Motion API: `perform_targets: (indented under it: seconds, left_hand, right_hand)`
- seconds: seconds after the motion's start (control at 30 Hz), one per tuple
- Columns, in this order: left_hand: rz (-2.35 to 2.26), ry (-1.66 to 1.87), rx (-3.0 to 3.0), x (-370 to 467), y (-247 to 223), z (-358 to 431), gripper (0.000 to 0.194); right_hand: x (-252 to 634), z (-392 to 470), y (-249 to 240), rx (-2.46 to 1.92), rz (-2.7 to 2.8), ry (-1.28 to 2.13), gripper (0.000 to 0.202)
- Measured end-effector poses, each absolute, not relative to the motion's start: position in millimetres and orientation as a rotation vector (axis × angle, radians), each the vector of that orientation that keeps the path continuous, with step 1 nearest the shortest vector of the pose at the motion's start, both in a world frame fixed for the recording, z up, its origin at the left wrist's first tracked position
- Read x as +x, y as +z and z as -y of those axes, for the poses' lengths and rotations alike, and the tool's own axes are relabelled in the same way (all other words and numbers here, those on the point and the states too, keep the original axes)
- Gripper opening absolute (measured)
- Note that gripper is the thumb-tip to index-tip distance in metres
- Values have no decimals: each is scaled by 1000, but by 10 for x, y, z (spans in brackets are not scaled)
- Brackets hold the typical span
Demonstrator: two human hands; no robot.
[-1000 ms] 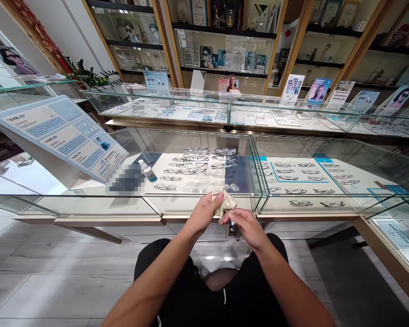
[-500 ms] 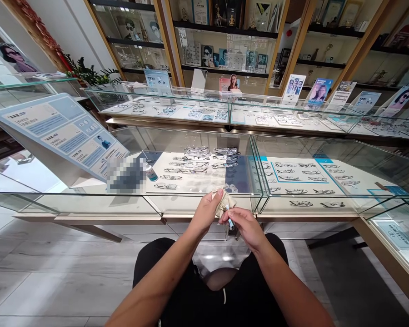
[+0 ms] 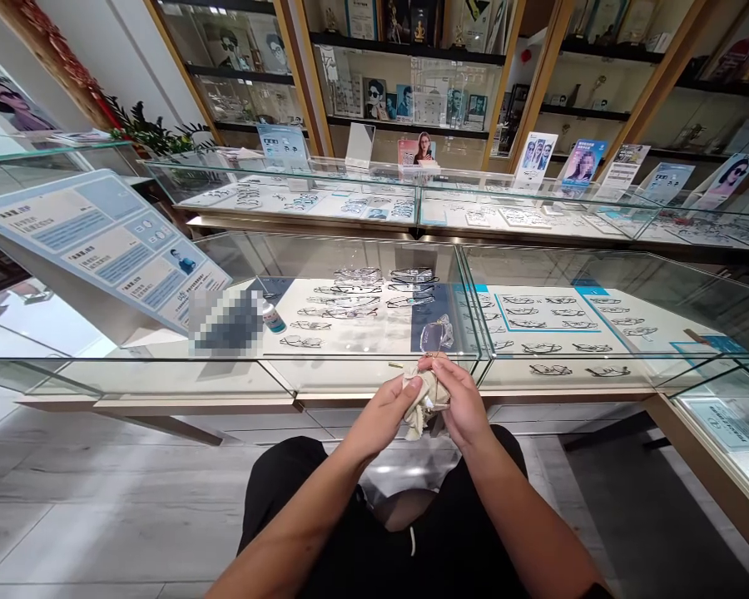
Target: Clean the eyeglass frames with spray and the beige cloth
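Pinching the crumpled beige fabric cloth (image 3: 419,408) at lower centre of the frame: left hand (image 3: 378,418). Right hand (image 3: 467,406): fingers closed on thin gold-coloured wire spectacles (image 3: 437,383), touching the cloth.

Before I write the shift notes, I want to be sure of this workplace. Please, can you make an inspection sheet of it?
Surface: glass display case, with rows of eyeglasses seen through its top.
Job's things: crumpled cream cloth around part of what seem thin-framed glasses.
Clutter: small white bottle, tilted in view; large printed sign; pixelated patch between them, contents unreadable.
Grippers: bare hands; left hand grips the cloth, right hand pinches the glasses, fingertips partly hidden.
Cables: nothing seen.
Surroundings: second display case and wall shelves beyond; grey floor.
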State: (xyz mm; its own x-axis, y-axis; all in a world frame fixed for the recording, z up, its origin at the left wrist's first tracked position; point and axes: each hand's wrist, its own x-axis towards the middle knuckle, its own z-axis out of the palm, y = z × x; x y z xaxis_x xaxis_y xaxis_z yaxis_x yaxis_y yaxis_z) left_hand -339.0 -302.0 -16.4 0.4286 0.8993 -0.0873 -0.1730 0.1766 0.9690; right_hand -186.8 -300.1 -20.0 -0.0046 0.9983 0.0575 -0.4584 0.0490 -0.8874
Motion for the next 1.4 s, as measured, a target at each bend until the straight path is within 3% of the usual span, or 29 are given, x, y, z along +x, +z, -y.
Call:
perform_targets:
  seconds: [0.4, 0.63, 0.97, 1.4]
  left_hand:
    - [-729, 951, 1083, -3294, -175, 3058, 51]
    - [-903, 1091, 985, -3169, -238, 3086, 64]
    - [-750, 1022, 954, -3267, -270, 3112, 53]
    - [-976, 1193, 969, -3118, -203, 3099, 59]
  right_hand:
    - [-1954, 3016, -179, -850, 687, 1580, 34]
    - [-1989, 3070, -149, -827, 762, 1541, 35]
    - [-1939, 3042, -222, -910, 708, 1482, 32]
    - [-1992, 3122, -179, -799, 766, 1509, 30]
